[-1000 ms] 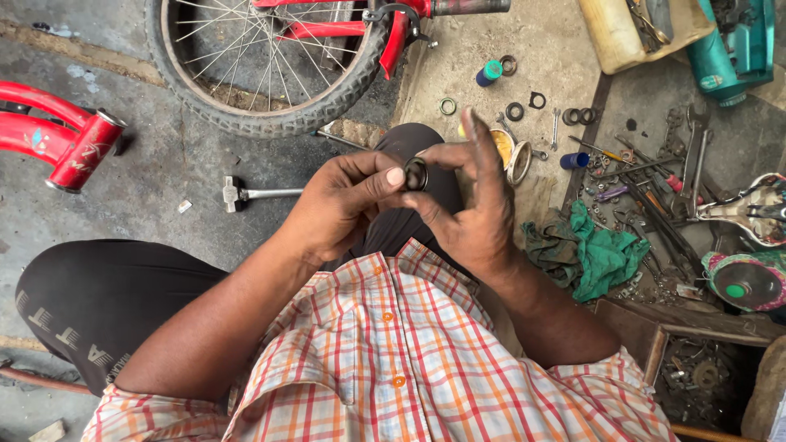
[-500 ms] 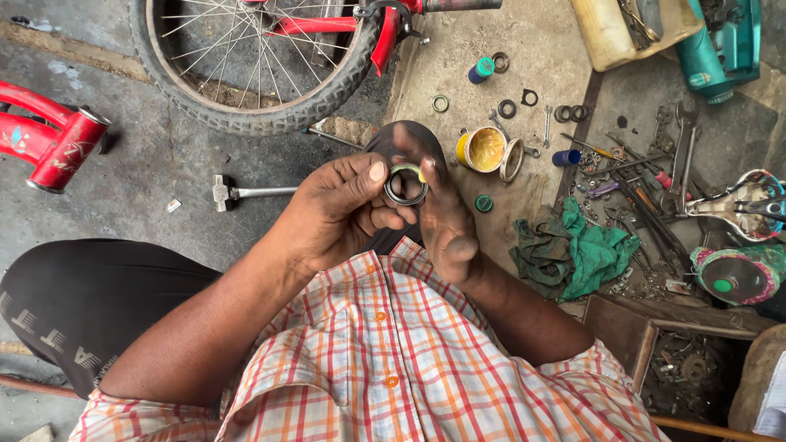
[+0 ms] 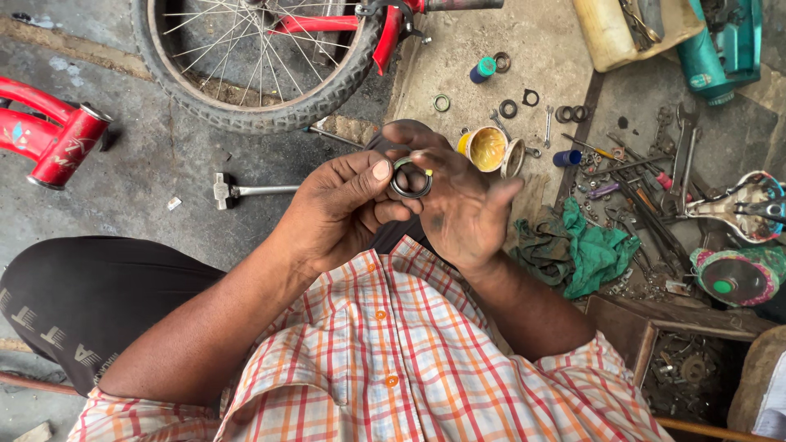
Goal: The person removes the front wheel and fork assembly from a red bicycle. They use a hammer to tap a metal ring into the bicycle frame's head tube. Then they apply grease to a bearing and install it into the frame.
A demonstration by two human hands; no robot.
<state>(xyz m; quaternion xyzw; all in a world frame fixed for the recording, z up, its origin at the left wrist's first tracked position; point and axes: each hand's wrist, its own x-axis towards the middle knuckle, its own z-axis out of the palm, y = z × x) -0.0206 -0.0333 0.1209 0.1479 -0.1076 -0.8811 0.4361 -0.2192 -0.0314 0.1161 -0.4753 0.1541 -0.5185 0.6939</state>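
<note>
Two hands meet at small metal ring point(image 3: 410, 179), held above floor. Left hand point(image 3: 344, 209) pinches rim, thumb on top; right hand point(image 3: 458, 209) supports far side, fingers loose. Ring looks light, stiff, likely greasy and slippery; hold by outer edge.

Item: one small dark metal ring point(image 3: 410, 179), round, open through the centre, with a dull greyish rim and a thin band of green along its upper edge; we note a tiny yellow speck at its upper right. Condition: grimy, apparently whole. Pose: we see it almost face-on, its opening turned up toward the camera. Location: raised above the concrete floor, in front of the chest, pinched between the fingers point(image 3: 370, 174) of both hands.
</note>
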